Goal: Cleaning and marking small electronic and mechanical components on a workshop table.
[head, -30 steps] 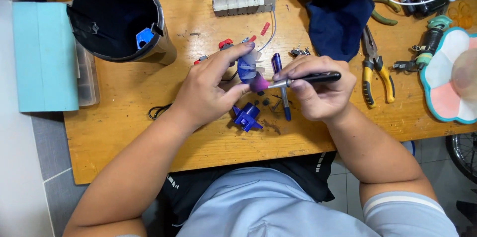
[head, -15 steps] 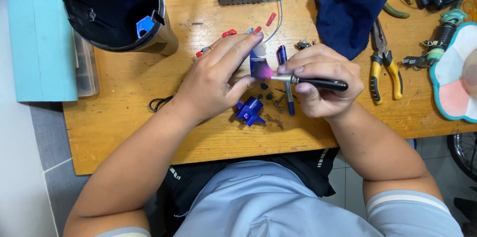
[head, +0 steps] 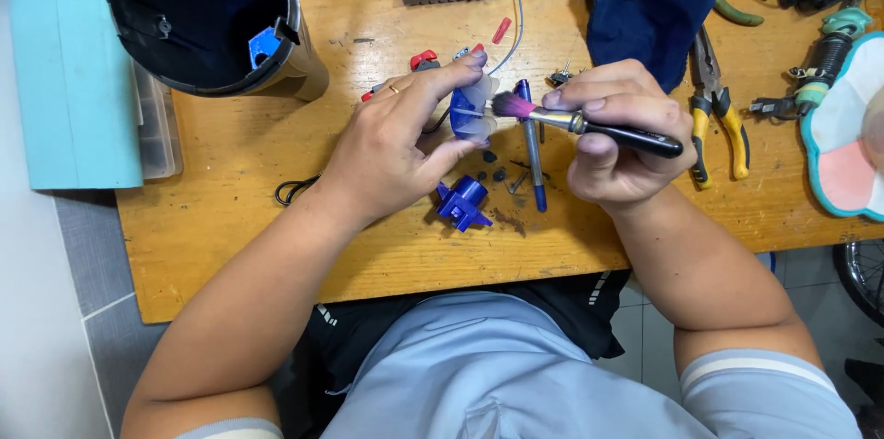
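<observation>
Hands: our left hand pinches the small blue fan | right hand grips the brush | we judge light strokes best, fan steady above the bench.

The left hand pinches a small blue fan part while the right hand holds a pink-tipped brush against it.

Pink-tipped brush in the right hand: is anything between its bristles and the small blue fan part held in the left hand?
Nothing visible. The pink-tipped brush bristles meet the small blue fan part directly, above the wooden table; the left hand pinches it from the far side.
</observation>
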